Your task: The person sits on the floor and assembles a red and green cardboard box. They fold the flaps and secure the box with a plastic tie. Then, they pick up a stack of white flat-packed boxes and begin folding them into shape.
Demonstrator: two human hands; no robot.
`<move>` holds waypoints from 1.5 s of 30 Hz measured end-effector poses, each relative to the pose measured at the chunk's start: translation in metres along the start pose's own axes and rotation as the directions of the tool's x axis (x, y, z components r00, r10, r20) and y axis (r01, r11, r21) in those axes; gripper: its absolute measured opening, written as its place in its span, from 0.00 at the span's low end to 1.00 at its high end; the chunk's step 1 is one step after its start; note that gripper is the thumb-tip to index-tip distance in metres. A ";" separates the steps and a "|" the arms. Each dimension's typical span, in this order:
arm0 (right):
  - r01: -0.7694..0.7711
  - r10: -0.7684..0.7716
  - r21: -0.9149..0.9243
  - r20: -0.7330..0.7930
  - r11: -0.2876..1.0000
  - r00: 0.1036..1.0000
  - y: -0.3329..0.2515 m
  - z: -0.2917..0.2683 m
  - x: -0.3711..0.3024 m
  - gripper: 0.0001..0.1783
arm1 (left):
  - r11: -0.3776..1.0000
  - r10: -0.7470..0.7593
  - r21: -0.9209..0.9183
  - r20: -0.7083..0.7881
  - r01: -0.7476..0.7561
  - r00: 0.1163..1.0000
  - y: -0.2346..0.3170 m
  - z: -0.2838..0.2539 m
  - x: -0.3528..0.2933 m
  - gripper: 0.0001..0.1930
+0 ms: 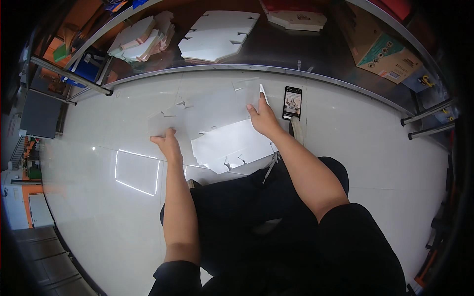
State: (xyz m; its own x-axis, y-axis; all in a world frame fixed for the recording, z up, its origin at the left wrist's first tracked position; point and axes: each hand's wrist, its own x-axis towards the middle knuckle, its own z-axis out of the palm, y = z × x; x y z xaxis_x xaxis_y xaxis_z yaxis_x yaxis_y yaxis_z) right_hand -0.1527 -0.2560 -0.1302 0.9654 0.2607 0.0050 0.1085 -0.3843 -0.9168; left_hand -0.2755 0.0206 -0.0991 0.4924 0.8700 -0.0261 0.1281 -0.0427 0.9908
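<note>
The white cardboard box blank (212, 106) is up in front of the person, over the floor (108, 197) and in front of the dark shelf (274, 54). Two bare hands hold it, one on each side. The left hand (169, 145) pinches the low left edge, with the thumb sticking out to the left and the fingers nearly closed on the card. The right hand (264, 118) grips the right edge, with its thumb on the near face and its other fingers mostly hidden behind. The blank has notches cut in its edges. A bright white panel (229, 145) sits lower down, but the shine makes it hard to say if it is part of the same blank or a second one.

The far edge of the blank is near the shiny front edge of the shelf, so there is little room that way. Wide tile floor spreads out on the left, and more on the right. One phone (293, 102) lies on the floor just to the right of the right hand.

On the shelf I count three piles: one messy pile of card pieces (143, 37), one neat stack of white blanks (219, 37), and one red-and-tan stack (296, 19). One brown carton (368, 47) stands at the right end.
</note>
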 end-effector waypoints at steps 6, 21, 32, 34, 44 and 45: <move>-0.011 0.009 0.024 0.082 1.000 0.997 -0.018 -0.007 -0.006 0.37 | 0.991 0.035 0.128 0.013 -0.036 0.999 -0.003 -0.006 0.002 0.32; 0.028 -0.134 0.570 0.145 0.821 0.980 -0.107 -0.070 -0.030 0.22 | 0.959 0.217 0.149 0.170 -0.243 0.961 0.092 -0.038 -0.026 0.32; 0.177 -0.179 0.339 -0.026 0.924 0.983 -0.108 -0.054 -0.037 0.20 | 0.943 0.329 -0.173 0.336 -0.286 0.883 0.110 -0.069 -0.038 0.39; 0.258 -0.214 0.327 -0.164 0.909 0.963 -0.105 -0.051 -0.033 0.19 | 0.928 0.361 -0.243 0.393 -0.283 0.846 0.111 -0.066 -0.041 0.40; 0.125 -0.046 0.218 -0.335 0.968 0.941 -0.087 -0.047 -0.016 0.41 | 0.934 0.349 -0.126 0.532 -0.335 0.771 0.116 -0.018 -0.087 0.42; 0.127 -0.042 0.226 -0.349 0.966 0.936 -0.082 -0.045 -0.015 0.42 | 0.935 0.341 -0.100 0.514 -0.340 0.788 0.117 -0.018 -0.086 0.42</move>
State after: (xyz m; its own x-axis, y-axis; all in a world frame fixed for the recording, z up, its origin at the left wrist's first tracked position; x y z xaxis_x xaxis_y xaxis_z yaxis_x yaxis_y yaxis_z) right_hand -0.1654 -0.2679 -0.0373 0.9820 -0.0488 0.1825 0.1743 -0.1380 -0.9750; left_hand -0.3182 -0.0502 0.0218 0.8736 0.4183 0.2489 -0.1332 -0.2864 0.9488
